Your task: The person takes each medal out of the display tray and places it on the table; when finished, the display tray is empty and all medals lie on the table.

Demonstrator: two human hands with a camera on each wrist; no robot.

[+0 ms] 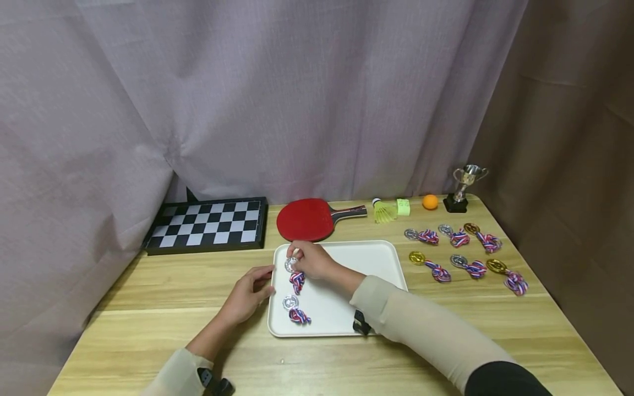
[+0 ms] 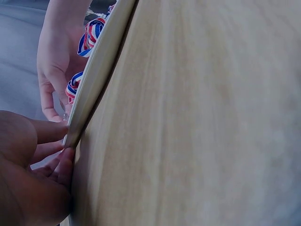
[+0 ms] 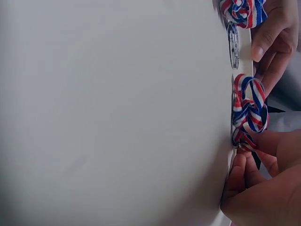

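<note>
My right hand (image 1: 313, 260) pinches a silver medal (image 1: 291, 265) near the upper left corner of a white tray (image 1: 346, 323). The medal's red, white and blue ribbon (image 3: 249, 106) lies bundled below it, while the right fingertips hide part of the disc. A second silver medal (image 1: 290, 302) with a knotted ribbon (image 1: 299, 316) lies lower on the tray's left side. Outside that side, my left hand (image 1: 246, 291) touches the tray's rim with its fingertips and thumb, spaced apart along it. The left wrist view shows these fingers (image 2: 49, 129) right at the tray edge.
Several gold and silver medals (image 1: 459, 261) lie right of the tray. Along the back are a checkered board (image 1: 210, 224), red table tennis bat (image 1: 305, 220), yellow shuttlecock (image 1: 383, 210), small light-green block (image 1: 403, 207), orange ball (image 1: 430, 202) and trophy (image 1: 462, 190), before a grey curtain (image 1: 317, 99).
</note>
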